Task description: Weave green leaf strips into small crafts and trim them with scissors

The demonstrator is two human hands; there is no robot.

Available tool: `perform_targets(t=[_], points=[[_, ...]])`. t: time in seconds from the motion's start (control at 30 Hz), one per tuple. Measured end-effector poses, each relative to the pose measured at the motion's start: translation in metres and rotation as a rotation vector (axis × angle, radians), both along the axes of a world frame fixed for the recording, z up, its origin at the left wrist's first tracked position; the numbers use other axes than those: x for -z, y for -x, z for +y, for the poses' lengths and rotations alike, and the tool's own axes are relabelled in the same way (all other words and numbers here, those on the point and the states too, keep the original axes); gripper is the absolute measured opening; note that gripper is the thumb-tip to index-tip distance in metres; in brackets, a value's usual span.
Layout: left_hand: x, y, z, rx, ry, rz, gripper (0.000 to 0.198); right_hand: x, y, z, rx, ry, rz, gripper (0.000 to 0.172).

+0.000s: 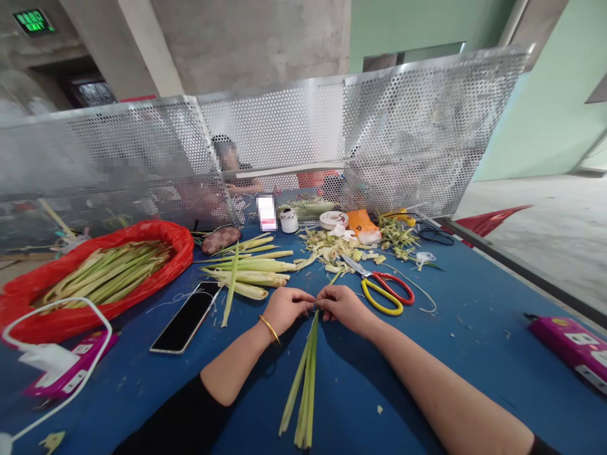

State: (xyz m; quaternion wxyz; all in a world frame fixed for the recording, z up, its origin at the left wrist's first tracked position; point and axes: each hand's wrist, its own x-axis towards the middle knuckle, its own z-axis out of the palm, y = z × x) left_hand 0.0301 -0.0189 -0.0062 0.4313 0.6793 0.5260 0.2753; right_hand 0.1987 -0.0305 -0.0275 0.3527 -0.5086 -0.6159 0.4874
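Observation:
My left hand (287,309), with a gold bangle at the wrist, is closed in a pinch at the upper end of a small bundle of green leaf strips (308,373). Fingertip to fingertip with it, my right hand (346,306) pinches the same end. Whether a thread runs between the fingers is too small to tell. The strips fan out toward me over the blue table (360,404). Just beyond my right hand lie scissors (379,287) with one red and one yellow handle, partly spread. Pale green stalks (251,272) lie beyond my left hand.
A red plastic bag (183,246) of long green strips stands at left, near a phone (187,319) and a purple power strip (78,366). Plant scraps (332,246), a tape roll (333,219) and an orange packet (363,222) sit before a perforated metal screen (279,120). Behind it sits a person.

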Motion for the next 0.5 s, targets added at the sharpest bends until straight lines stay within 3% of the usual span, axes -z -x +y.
perform_targets(t=[0.13,0.27,0.5], points=[[0.0,0.001,0.003,0.025,0.057,-0.022,0.017,0.001,0.001,0.001,0.001,0.003,0.003,0.008],[-0.001,-0.001,0.002,0.029,0.0,0.054,0.015,0.003,0.001,0.001,-0.002,-0.004,0.006,0.008],[0.005,-0.007,-0.009,0.003,-0.538,0.367,0.015,0.001,-0.001,0.001,-0.022,-0.012,0.033,0.008]])
